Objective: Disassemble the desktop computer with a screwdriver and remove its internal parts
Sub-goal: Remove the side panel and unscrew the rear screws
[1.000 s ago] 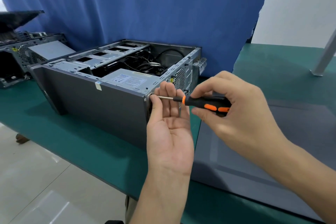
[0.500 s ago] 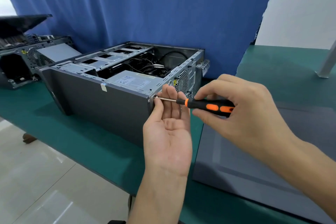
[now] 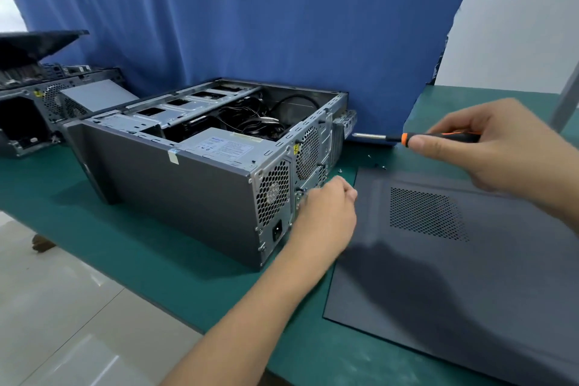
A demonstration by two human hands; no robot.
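Desktop computer [image 3: 188, 191], side panel [image 3: 470, 291] beside, right hand [image 3: 488, 147] gripping screwdriver [image 3: 387, 137], left hand [image 3: 326, 213] grip unclear

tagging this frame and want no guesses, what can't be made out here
All in the head view:
- What the left hand pinches, if anything: its own back hides the spot at the computer case rear.
- The screwdriver handle's butt: wrapped by the right hand.
- Text on the power supply label: too small.
- The second computer, left: cut by the frame edge.
- The specks beside the side panel: too small to call screws.
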